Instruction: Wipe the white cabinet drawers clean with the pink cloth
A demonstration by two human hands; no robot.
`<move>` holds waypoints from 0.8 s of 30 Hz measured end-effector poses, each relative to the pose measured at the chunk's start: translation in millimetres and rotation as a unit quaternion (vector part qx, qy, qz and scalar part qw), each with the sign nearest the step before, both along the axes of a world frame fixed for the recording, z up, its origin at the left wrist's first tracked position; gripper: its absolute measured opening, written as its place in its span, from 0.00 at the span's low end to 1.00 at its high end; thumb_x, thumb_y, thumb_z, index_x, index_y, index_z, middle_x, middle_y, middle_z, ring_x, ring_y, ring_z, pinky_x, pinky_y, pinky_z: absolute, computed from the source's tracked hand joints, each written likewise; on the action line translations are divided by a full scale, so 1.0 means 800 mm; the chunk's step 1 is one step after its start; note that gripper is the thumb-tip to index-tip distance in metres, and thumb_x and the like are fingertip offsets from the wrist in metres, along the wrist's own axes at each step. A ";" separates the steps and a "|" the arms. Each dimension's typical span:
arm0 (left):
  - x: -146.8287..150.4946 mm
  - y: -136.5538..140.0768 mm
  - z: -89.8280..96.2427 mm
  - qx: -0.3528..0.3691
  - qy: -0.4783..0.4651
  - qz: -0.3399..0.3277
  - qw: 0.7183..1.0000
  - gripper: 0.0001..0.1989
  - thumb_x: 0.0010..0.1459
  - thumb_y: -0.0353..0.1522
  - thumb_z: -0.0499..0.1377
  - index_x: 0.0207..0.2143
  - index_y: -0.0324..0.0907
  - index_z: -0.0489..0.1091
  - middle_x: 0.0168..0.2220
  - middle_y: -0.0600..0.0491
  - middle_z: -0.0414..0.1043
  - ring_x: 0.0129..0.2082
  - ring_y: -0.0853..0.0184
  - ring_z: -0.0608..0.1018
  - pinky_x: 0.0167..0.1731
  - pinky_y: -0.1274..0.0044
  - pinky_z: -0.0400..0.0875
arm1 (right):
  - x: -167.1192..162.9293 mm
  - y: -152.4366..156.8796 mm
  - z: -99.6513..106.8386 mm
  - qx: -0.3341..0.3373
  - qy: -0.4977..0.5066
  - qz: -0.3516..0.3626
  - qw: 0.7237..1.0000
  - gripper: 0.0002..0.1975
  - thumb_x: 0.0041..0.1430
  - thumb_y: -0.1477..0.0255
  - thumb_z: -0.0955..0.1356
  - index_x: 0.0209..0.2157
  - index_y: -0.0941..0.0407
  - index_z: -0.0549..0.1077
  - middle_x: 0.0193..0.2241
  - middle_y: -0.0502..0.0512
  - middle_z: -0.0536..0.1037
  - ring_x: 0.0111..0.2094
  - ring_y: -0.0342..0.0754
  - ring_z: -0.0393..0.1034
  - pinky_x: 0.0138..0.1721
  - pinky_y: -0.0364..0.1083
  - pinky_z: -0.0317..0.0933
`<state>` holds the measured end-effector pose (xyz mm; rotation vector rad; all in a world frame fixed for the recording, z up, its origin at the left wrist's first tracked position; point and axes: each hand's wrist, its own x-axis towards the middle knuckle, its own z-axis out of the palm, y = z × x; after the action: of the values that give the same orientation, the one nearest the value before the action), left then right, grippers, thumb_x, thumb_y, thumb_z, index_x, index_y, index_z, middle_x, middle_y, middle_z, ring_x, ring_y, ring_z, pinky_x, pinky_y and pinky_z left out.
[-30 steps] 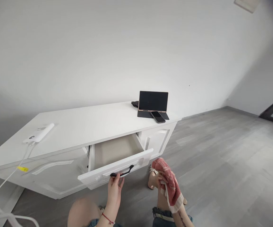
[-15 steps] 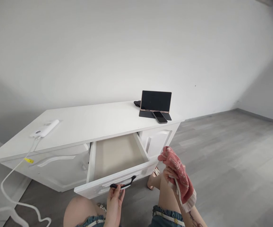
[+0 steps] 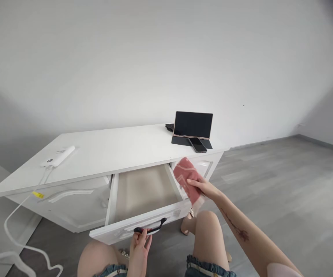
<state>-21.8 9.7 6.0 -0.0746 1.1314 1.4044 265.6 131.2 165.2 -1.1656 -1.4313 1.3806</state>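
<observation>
A white cabinet drawer [image 3: 143, 192] is pulled out, and no contents show inside it. My left hand [image 3: 140, 242] is closed on the left end of the drawer's black handle [image 3: 155, 227]. In my right hand [image 3: 201, 186] is a folded red cloth [image 3: 186, 177] with pale lines, gripped between thumb and fingers. It hangs just past the drawer's right side, in front of the right cabinet door, and its lower pale edge is blurred.
On the white cabinet top [image 3: 111, 148] stand a tablet [image 3: 193, 124] on a dark cover and a phone [image 3: 197, 145]. Something black [image 3: 169, 127] lies behind the tablet. A white power bank [image 3: 59, 156] at the left trails a white cable [image 3: 16, 215] to the floor.
My right hand has moved up and left with the red cloth, from beside my knee to the drawer's right side. The cloth now lies flatter. My left hand stays on the handle.
</observation>
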 end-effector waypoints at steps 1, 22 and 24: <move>0.000 -0.001 0.001 -0.003 0.004 -0.001 1.000 0.08 0.53 0.23 0.63 0.26 0.45 0.71 0.32 0.52 0.78 0.41 0.62 0.83 0.60 0.60 0.69 | -0.012 0.014 0.007 0.049 -0.069 0.038 0.996 0.26 0.54 0.54 0.73 0.49 0.55 0.73 0.41 0.57 0.81 0.42 0.53 0.75 0.47 0.52 0.69; 0.025 -0.003 0.004 -0.014 0.114 0.033 0.993 0.09 0.42 0.27 0.66 0.25 0.48 0.69 0.34 0.51 0.77 0.54 0.51 0.79 0.50 0.69 0.77 | -0.130 0.070 -0.077 0.079 -0.487 0.446 0.746 0.15 0.51 0.68 0.71 0.43 0.46 0.81 0.39 0.51 0.79 0.38 0.53 0.73 0.38 0.49 0.63; 0.028 -0.002 0.011 -0.027 0.120 0.037 0.992 0.10 0.41 0.28 0.66 0.24 0.49 0.69 0.33 0.51 0.77 0.58 0.49 0.76 0.53 0.67 0.75 | -0.141 0.069 -0.084 -0.014 -0.519 0.403 0.754 0.11 0.54 0.61 0.69 0.33 0.51 0.81 0.29 0.53 0.78 0.31 0.53 0.74 0.33 0.49 0.65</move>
<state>0.9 7.9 14.7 0.0156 1.3773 1.4771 152.8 186.6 97.6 -1.4985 -2.9903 1.2609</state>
